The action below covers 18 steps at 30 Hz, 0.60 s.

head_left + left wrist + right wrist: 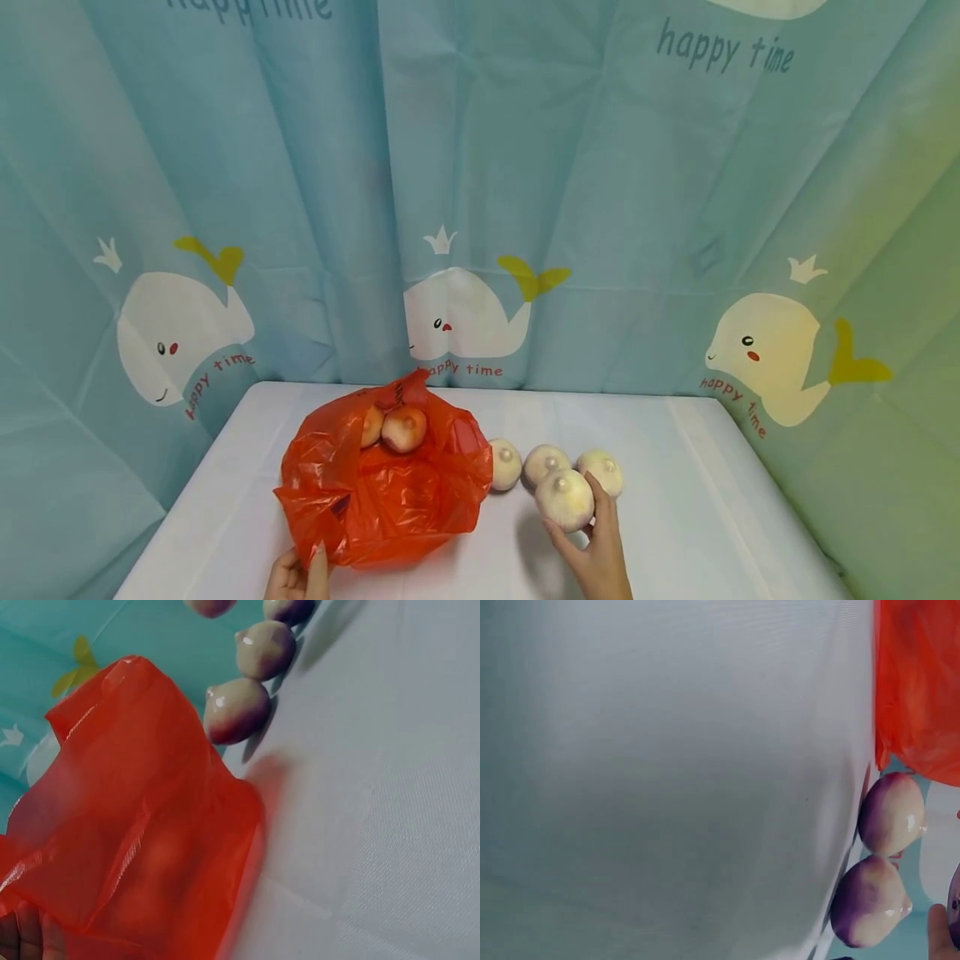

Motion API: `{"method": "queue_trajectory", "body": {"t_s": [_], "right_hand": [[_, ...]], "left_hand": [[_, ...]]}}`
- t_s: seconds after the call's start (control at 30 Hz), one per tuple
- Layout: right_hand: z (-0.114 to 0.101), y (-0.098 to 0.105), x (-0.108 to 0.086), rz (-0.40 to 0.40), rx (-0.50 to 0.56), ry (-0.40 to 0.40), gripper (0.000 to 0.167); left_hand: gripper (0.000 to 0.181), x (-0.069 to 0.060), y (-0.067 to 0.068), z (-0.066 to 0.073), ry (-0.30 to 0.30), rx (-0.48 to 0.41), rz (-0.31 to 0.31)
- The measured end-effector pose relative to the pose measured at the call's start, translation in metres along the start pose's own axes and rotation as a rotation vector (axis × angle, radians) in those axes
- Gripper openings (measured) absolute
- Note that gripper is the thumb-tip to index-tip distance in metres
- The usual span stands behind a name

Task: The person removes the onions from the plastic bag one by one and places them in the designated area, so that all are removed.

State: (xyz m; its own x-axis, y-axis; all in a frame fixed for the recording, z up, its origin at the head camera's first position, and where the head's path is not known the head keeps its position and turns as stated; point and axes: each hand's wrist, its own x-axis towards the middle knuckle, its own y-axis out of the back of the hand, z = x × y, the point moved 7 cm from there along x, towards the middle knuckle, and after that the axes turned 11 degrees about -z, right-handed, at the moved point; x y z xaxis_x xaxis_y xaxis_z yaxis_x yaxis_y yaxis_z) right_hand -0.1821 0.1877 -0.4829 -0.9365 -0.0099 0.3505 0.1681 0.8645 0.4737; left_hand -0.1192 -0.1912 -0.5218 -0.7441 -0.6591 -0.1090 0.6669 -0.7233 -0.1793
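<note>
My right hand (602, 546) grips a round cream-and-purple onion (565, 500) with a small nub on top, holding it above the table. Three similar onions stand behind it: one beside the bag (506, 465), one in the middle (545, 460) and one on the right (602, 468). The red plastic bag (408, 508) lies open at the left, with two onions (403, 429) visible inside. At its near left edge, my left hand (298, 577) pinches the film. The right wrist view catches only a fingertip and a sliver of the held onion (955, 909).
A white cloth covers the table (690, 500). Behind and around it hangs a blue-green curtain (495, 167) printed with whales.
</note>
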Motion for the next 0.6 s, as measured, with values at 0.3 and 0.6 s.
{"method": "queue_trajectory", "body": {"t_s": [0.3,0.6], "right_hand": [[0.003,0.005,-0.009,0.005,-0.076,-0.055,0.086],[0.007,0.009,-0.020,0.040,-0.139,-0.014,0.084]], "left_hand": [[0.029,0.003,0.004,-0.005,0.032,0.012,-0.013],[0.021,0.001,0.012,-0.020,0.019,-0.042,-0.050]]}}
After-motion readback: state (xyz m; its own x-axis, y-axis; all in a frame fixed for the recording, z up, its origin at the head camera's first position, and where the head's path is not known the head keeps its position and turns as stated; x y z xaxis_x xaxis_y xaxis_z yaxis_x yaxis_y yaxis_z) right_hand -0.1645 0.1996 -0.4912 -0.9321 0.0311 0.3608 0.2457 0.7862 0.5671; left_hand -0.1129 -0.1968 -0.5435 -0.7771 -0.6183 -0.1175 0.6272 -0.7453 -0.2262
